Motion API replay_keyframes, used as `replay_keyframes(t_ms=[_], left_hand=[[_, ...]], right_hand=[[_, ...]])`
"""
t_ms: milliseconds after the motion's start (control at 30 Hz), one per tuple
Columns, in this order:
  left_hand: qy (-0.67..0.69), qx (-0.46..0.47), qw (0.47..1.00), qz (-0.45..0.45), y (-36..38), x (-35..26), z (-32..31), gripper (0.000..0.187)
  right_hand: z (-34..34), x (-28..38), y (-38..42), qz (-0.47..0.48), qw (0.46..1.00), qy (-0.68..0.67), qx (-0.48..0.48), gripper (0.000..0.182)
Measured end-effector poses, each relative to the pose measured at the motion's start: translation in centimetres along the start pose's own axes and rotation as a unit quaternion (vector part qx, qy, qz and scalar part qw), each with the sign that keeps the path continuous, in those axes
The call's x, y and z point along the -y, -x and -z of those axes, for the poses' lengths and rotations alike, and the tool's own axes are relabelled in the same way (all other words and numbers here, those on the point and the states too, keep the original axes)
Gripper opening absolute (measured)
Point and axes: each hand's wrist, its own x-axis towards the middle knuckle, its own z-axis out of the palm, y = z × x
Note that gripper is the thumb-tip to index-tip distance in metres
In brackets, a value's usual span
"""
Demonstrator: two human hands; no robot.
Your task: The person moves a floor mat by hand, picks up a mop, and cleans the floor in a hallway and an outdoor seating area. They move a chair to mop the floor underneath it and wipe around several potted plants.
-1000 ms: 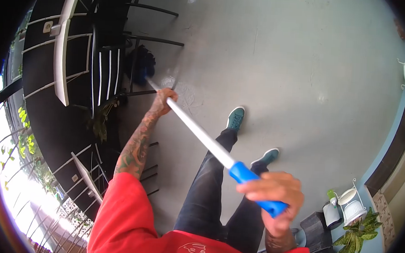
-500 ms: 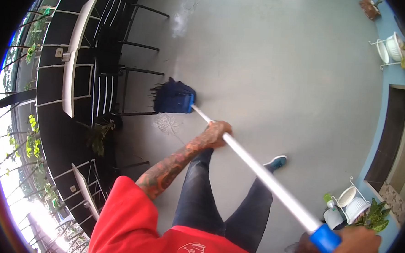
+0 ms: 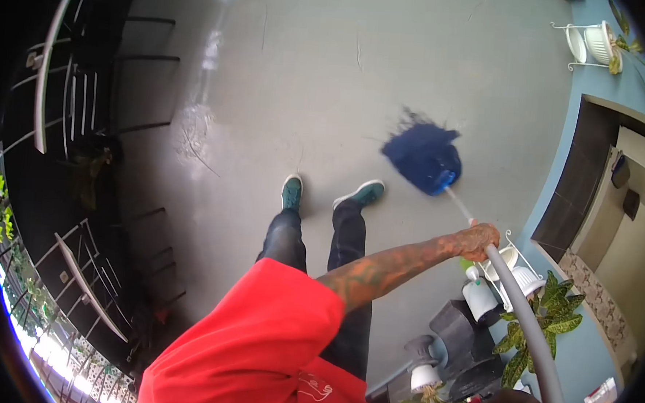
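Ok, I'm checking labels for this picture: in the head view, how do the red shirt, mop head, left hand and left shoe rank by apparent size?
1. Red shirt, by far the largest, helped by nearness
2. Mop head
3. Left hand
4. Left shoe

- We see a red shirt [image 3: 219,367] low in the frame, its short sleeve [image 3: 299,295] wide.
- On it we make out a white line drawing [image 3: 315,388].
- We find a tattooed left forearm [image 3: 388,273].
- We note dark trousers [image 3: 348,236] and teal, white-edged shoes [image 3: 291,194] mid-frame.

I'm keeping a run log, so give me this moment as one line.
left hand: grips mop pole; left arm: stretched rightward; mop head: on floor, right of both shoes
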Motion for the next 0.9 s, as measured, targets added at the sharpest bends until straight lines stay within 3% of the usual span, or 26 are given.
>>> replay_keyframes(t_ms=[67,167,200,233,300,467,567,633,667,700,733,767,800,833,867,900], left_hand=[[-0.005,0.051,0.997,0.056,0.2,2.6,-1.3,0.012],[-0.026,0.101,0.995,0.003,1.3,3.8,0.1,0.011],[-0.059,0.085,0.994,-0.023,2.1,2.0,1.3,0.013],[-0.049,0.086,0.995,-0.029,3.1,-0.2,2.5,0.013],[-0.119,0.144,0.982,0.001,5.5,-4.3,5.8,0.014],[-0.168,-0.014,0.979,-0.116,16.7,-7.4,13.1,0.015],[-0.204,-0.159,0.957,-0.128,25.3,-9.7,20.8,0.023],[-0.302,-0.178,0.935,-0.062,31.4,-9.7,26.0,0.026],[-0.294,-0.237,0.922,-0.084,34.2,-9.7,29.0,0.027],[-0.344,-0.159,0.923,0.067,36.9,-11.5,32.5,0.029],[-0.348,-0.186,0.917,0.057,40.2,-10.1,35.5,0.016],[-0.351,-0.189,0.908,0.131,43.6,-9.2,38.4,0.017],[-0.375,-0.187,0.891,0.176,46.3,-8.5,41.0,0.019],[-0.374,-0.189,0.873,0.251,49.9,-5.8,43.0,0.021],[-0.436,-0.183,0.854,0.218,50.1,-7.6,44.1,0.02],[-0.467,-0.181,0.836,0.222,50.8,-7.2,44.4,0.021]], right_hand=[[-3.7,-4.0,0.5,-0.072,0.993,0.096,-0.012,0.03],[-6.1,-6.6,1.6,-0.06,0.989,0.123,0.061,0.029],[-7.2,-5.0,1.9,-0.05,0.985,0.165,-0.006,0.029],[-8.6,-3.0,2.1,-0.058,0.983,0.172,-0.005,0.029],[-11.0,0.3,1.6,0.022,0.969,0.2,-0.145,0.03],[-13.6,6.1,0.3,0.127,0.98,0.032,-0.151,0.033],[-14.7,3.8,-1.6,0.195,0.969,-0.118,-0.093,0.033],[-16.6,-1.0,-4.4,0.206,0.954,-0.199,-0.089,0.033],[-17.7,-4.0,-4.9,0.223,0.93,-0.28,-0.087,0.033],[-18.7,-7.2,-5.2,0.24,0.897,-0.361,-0.086,0.033],[-19.1,-10.6,-5.5,0.208,0.904,-0.373,-0.014,0.032],[-21.6,-11.5,-3.2,0.106,0.919,-0.337,-0.174,0.02],[-22.5,-14.1,-4.4,0.038,0.951,-0.291,-0.097,0.014],[-22.7,-17.1,-4.8,0.05,0.95,-0.307,0.014,0.015],[-24.4,-18.5,-4.2,0.054,0.95,-0.305,-0.026,0.015],[-24.6,-19.7,-4.1,0.061,0.948,-0.31,0.016,0.014]])
